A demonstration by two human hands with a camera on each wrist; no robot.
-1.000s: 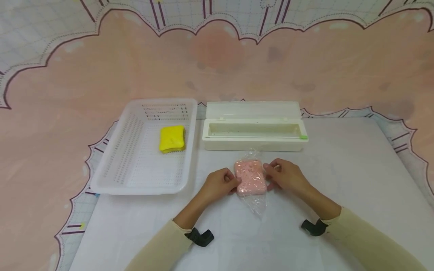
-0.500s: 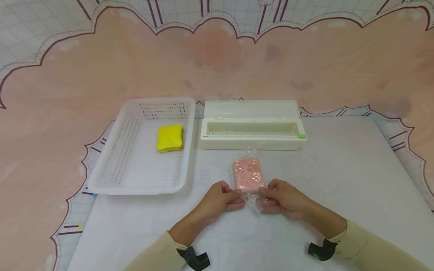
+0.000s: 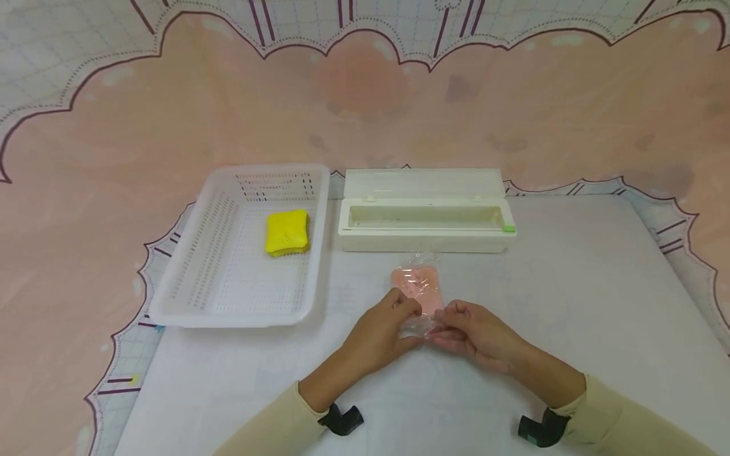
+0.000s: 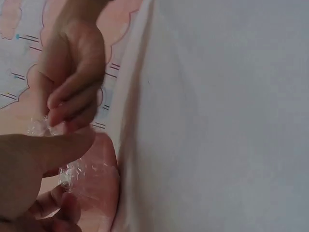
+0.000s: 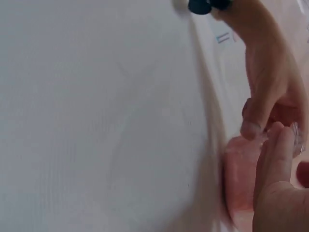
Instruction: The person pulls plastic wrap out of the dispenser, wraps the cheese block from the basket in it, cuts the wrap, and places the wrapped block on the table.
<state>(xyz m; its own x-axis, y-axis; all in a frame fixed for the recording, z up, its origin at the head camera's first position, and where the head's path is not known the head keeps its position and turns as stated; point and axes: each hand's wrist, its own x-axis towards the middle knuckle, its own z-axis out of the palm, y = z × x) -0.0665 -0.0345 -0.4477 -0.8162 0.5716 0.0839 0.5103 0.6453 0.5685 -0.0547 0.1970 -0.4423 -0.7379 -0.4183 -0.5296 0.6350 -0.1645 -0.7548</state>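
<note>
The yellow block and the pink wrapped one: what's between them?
In the head view, between the yellow block and the pink wrapped block come the right side of the white basket, then a bare stretch of white tabletop.

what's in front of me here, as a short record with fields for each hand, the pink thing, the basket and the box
left hand: left hand holds the clear wrapper at its near end
right hand: right hand pinches the wrapper's near end
pink item: pink block inside the wrapper
basket: white basket, yellow block inside
box: white box, right of basket, lid raised
</note>
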